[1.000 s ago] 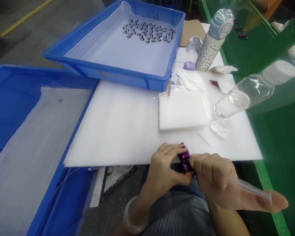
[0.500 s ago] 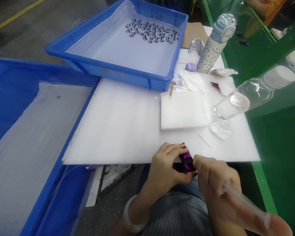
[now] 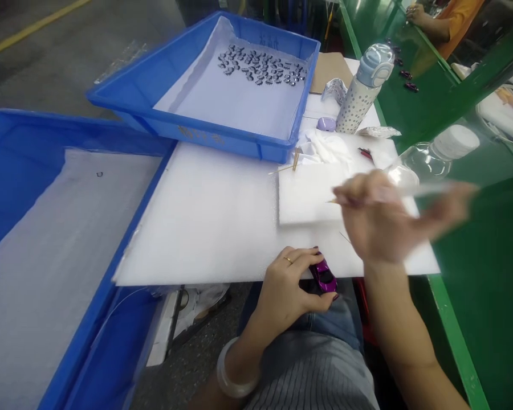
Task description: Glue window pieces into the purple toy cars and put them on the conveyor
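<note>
My left hand (image 3: 288, 285) is closed on a small shiny purple toy car (image 3: 324, 275) at the near edge of the white foam sheet (image 3: 214, 222). My right hand (image 3: 380, 219) is raised above the sheet, blurred by motion, and pinches a clear plastic dropper (image 3: 414, 192) that points left over a small white foam pad (image 3: 310, 193).
A blue tray (image 3: 162, 108) with several small dark parts (image 3: 260, 62) stands at the back. A large blue bin (image 3: 21, 171) lies at the left. A dotted bottle (image 3: 361, 88), a clear bottle (image 3: 436, 154), a white cloth (image 3: 325, 145) and thin sticks (image 3: 294, 159) sit at the right. Another person's arm (image 3: 436, 17) shows far right.
My right hand has left the purple car and risen up and back over the foam pad with the dropper. My left hand still holds the car in place.
</note>
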Action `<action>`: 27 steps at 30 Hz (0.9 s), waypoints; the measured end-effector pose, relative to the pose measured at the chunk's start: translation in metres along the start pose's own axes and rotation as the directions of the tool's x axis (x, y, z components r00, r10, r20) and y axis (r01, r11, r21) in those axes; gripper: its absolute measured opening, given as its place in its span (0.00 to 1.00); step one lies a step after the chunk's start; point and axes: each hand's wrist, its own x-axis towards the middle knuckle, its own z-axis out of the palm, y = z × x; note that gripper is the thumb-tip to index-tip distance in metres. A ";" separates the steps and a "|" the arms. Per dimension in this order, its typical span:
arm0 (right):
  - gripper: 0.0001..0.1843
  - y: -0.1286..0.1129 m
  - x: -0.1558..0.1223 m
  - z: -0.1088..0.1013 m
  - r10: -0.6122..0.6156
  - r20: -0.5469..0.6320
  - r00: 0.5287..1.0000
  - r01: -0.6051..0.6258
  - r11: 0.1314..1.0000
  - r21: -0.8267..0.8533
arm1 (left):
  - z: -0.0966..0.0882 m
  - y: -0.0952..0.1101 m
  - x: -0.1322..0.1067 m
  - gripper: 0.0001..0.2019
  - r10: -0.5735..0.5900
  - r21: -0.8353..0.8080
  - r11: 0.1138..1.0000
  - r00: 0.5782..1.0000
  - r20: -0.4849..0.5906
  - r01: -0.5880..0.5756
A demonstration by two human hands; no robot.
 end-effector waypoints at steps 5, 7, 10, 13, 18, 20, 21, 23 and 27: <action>0.29 0.018 -0.006 -0.021 0.039 -0.133 0.990 -0.052 0.994 -0.097 | -0.004 0.002 0.001 0.27 -0.026 0.026 0.999 0.998 0.060 0.024; 0.23 0.012 -0.027 -0.049 -0.120 -0.329 0.937 0.050 0.975 -0.216 | -0.004 0.001 0.001 0.27 -0.026 0.040 0.999 0.997 0.076 0.023; 0.14 0.005 -0.055 -0.096 -0.207 -0.495 0.844 -0.092 0.854 -0.513 | -0.001 -0.002 0.000 0.24 -0.001 0.087 0.996 0.998 0.062 -0.004; 0.16 0.011 -0.066 -0.120 -0.189 -0.461 0.867 -0.260 0.618 -0.742 | 0.003 -0.005 -0.002 0.21 0.033 0.195 0.980 0.998 0.055 -0.043; 0.13 0.034 -0.060 -0.106 -0.102 -0.269 0.958 -0.196 0.451 -0.871 | 0.003 -0.009 -0.004 0.22 0.058 0.277 0.958 0.997 0.051 -0.070; 0.13 0.038 -0.057 -0.104 -0.124 -0.288 0.950 -0.213 0.421 -0.882 | 0.002 -0.011 -0.005 0.21 0.065 0.271 0.960 0.997 0.032 -0.071; 0.13 0.038 -0.057 -0.106 -0.141 -0.319 0.937 -0.234 0.423 -0.875 | 0.001 -0.012 -0.005 0.20 0.065 0.261 0.963 0.998 0.026 -0.070; 0.15 0.035 -0.057 -0.115 -0.173 -0.406 0.897 -0.293 0.456 -0.841 | 0.000 -0.012 -0.006 0.19 0.061 0.239 0.969 0.998 0.013 -0.062; 0.17 0.027 -0.065 -0.140 -0.194 -0.570 0.799 -0.392 0.551 -0.737 | 0.000 -0.012 -0.008 0.18 0.057 0.213 0.976 0.998 -0.008 -0.054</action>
